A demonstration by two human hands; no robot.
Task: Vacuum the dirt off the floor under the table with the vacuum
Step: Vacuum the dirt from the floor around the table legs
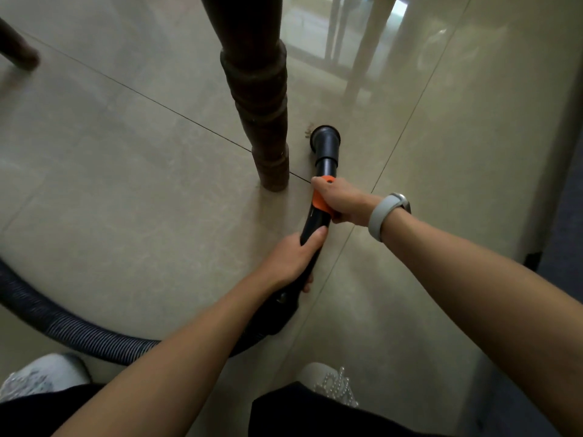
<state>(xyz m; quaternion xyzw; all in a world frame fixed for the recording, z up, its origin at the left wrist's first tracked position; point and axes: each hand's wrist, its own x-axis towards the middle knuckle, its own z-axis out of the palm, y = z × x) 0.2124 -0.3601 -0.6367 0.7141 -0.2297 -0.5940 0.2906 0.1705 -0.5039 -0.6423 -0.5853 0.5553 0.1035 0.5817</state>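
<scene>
A black vacuum wand (326, 162) with an orange collar (320, 201) points away from me, its round nozzle (325, 137) down on the beige tiled floor (142, 200). A small brownish bit of dirt (307, 131) lies right at the nozzle's left rim. My right hand (342, 200) grips the wand at the orange collar. Lower down, my left hand (291, 260) grips the black handle. The dark ribbed hose (63, 326) curves off to the left behind my left arm. The dark turned wooden table leg (262, 99) stands just left of the nozzle.
Another dark furniture foot (19, 52) sits at the far left. Pale legs (362, 42) stand at the back right. A dark carpet strip (564, 216) runs along the right edge. My two white shoes (41, 376) (331, 383) are at the bottom.
</scene>
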